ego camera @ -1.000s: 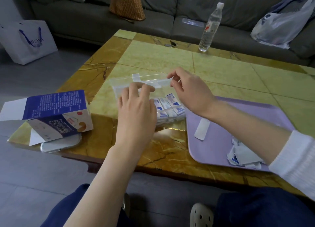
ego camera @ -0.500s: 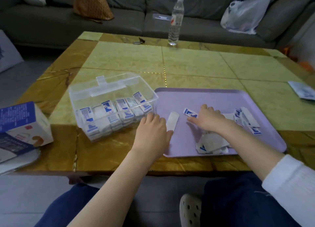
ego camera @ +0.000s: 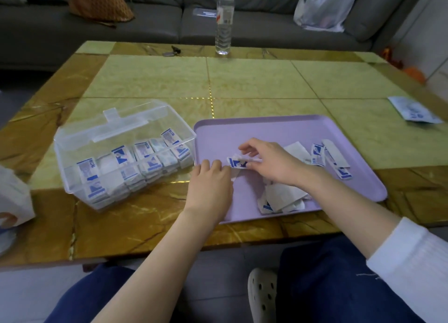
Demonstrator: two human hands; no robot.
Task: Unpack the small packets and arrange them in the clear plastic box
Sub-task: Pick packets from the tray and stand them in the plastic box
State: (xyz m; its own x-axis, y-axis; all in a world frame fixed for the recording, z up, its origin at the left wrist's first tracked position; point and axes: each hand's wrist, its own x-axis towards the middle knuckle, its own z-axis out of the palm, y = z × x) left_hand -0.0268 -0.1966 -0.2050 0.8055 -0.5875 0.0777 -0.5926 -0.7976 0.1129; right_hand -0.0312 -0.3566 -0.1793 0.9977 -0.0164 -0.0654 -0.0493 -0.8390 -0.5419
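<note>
The clear plastic box (ego camera: 80, 138) stands on the table left of centre, lid down, with several blue-and-white small packets (ego camera: 145, 159) in rows inside. To its right lies a lilac tray (ego camera: 278, 128) holding loose packets (ego camera: 317, 154) and a heap of torn white wrappers (ego camera: 281, 197). My left hand (ego camera: 209, 185) and my right hand (ego camera: 271, 164) meet over the tray's left part. Together they pinch one blue-and-white packet (ego camera: 236, 163) by its two ends. My left hand covers whatever lies beneath it on the tray.
A water bottle (ego camera: 224, 19) stands at the table's far edge, with keys (ego camera: 172, 51) to its left. A flat white pouch (ego camera: 414, 110) lies at the right edge. The white-and-blue carton (ego camera: 12, 201) sits at the left edge. A grey sofa with bags runs behind.
Both hands left the box lid and moved right onto the tray. My right hand picked up a packet there, and my left hand has joined it on that packet.
</note>
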